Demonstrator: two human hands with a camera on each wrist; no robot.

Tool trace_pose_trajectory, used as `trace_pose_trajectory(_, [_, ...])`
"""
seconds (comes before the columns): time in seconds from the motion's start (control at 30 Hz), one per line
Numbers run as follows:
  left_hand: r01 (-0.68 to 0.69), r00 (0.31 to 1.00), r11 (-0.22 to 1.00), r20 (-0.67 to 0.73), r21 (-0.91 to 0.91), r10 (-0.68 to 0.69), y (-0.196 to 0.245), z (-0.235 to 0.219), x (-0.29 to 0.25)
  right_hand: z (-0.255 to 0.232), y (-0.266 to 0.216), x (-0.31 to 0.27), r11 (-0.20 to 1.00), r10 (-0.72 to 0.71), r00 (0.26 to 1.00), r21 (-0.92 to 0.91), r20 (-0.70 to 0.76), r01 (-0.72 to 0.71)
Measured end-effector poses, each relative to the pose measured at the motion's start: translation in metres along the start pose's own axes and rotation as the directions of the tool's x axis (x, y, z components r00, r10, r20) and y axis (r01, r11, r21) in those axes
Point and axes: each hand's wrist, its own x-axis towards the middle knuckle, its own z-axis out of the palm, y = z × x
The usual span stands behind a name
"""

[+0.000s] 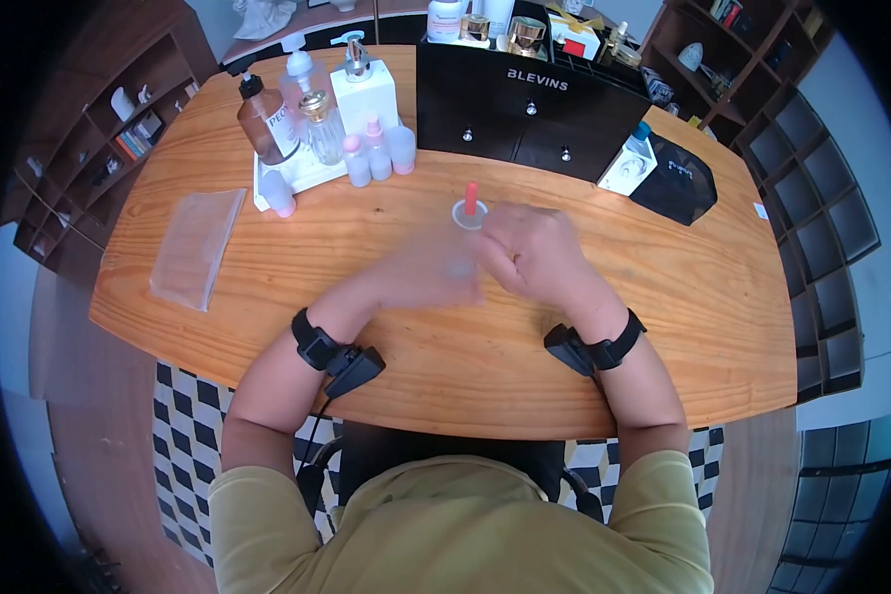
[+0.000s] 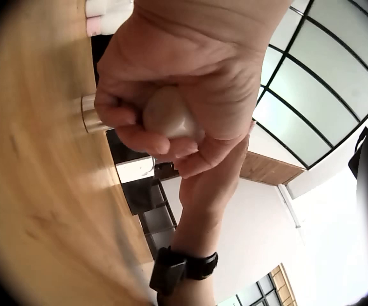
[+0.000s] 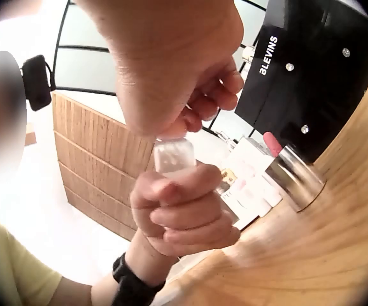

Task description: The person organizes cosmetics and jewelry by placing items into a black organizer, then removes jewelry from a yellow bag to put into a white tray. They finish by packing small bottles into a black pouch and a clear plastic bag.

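Observation:
My left hand (image 1: 428,272) grips a small translucent bottle (image 3: 175,156), with its fingers wrapped round the body. The bottle's rounded end (image 2: 169,115) shows inside the left palm in the left wrist view. Against the other end is my right hand (image 1: 535,247), its fingers curled at the bottle's top, which they hide. In the head view the left hand is blurred. Just beyond both hands stands a shiny metal cup (image 3: 295,178) with a pale rim, and a red-pink rounded stick (image 1: 471,196) pokes up from it.
Toward the back stands a black drawer box (image 1: 505,109) with cosmetics on top. Left of it, a white tray (image 1: 263,188) bears pump bottles, with small bottles around its edge. A clear pouch (image 1: 196,247) lies far left. A white carton-like bottle (image 1: 627,166) and black pouch (image 1: 678,183) are at right.

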Motion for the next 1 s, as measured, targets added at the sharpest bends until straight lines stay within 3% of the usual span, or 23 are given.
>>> trace_pose_trajectory(0.03, [0.020,0.999,0.995,0.045,-0.102,-0.015,0.001,0.000,-0.002,0.002,0.000,-0.003,1.000,0.021,1.000,-0.008,0.023,-0.021])
trace_pose_trajectory(0.07, [-0.049,0.999,0.993,-0.025,-0.104,0.047,-0.002,0.004,-0.002,0.004,-0.001,-0.005,0.999,0.042,0.998,-0.016,0.045,-0.042])
trace_pose_trajectory(0.17, [-0.194,0.967,0.977,-0.185,-0.086,0.176,-0.011,0.015,0.003,0.004,-0.006,-0.005,0.952,0.286,0.953,0.086,0.101,-0.295])
trace_pose_trajectory(0.23, [-0.211,0.953,0.975,-0.237,-0.072,0.189,-0.013,0.017,0.004,0.001,-0.004,-0.003,0.986,0.157,0.986,0.056,0.059,-0.160])
trace_pose_trajectory(0.37, [-0.258,0.961,0.966,-0.113,-0.036,0.252,-0.008,0.010,0.001,0.008,-0.001,-0.005,0.995,-0.039,0.999,0.088,0.013,0.037])
trace_pose_trajectory(0.43, [-0.241,0.967,0.966,-0.110,-0.090,0.231,-0.005,0.012,0.000,0.011,-0.003,-0.007,0.998,0.003,1.000,0.061,-0.008,-0.002])
trace_pose_trajectory(0.53, [-0.189,0.967,0.981,-0.184,-0.041,0.178,0.010,0.014,-0.002,0.013,-0.004,-0.009,0.997,0.050,0.997,0.064,-0.064,-0.046])
trace_pose_trajectory(0.63, [-0.118,0.979,0.992,-0.164,0.037,0.123,0.033,0.011,-0.011,0.015,-0.008,-0.010,0.989,0.104,0.989,0.115,-0.102,-0.092])
trace_pose_trajectory(0.7, [-0.148,0.959,0.981,-0.225,0.126,0.173,0.026,0.016,-0.010,0.016,-0.009,-0.011,0.985,0.128,0.985,0.133,-0.112,-0.112])
trace_pose_trajectory(0.83, [-0.157,0.899,0.958,-0.366,0.241,0.240,0.008,0.019,-0.001,0.019,-0.010,-0.008,0.971,0.185,0.973,0.181,-0.135,-0.160])
trace_pose_trajectory(0.93, [0.010,0.853,0.947,-0.497,0.322,0.161,0.004,-0.001,0.000,0.016,-0.002,-0.004,0.952,0.246,0.963,0.213,-0.111,-0.219])
trace_pose_trajectory(1.0, [-0.210,0.662,0.978,-0.734,0.012,0.151,-0.034,-0.023,0.009,0.013,0.005,-0.004,0.929,0.313,0.945,0.235,-0.092,-0.285])
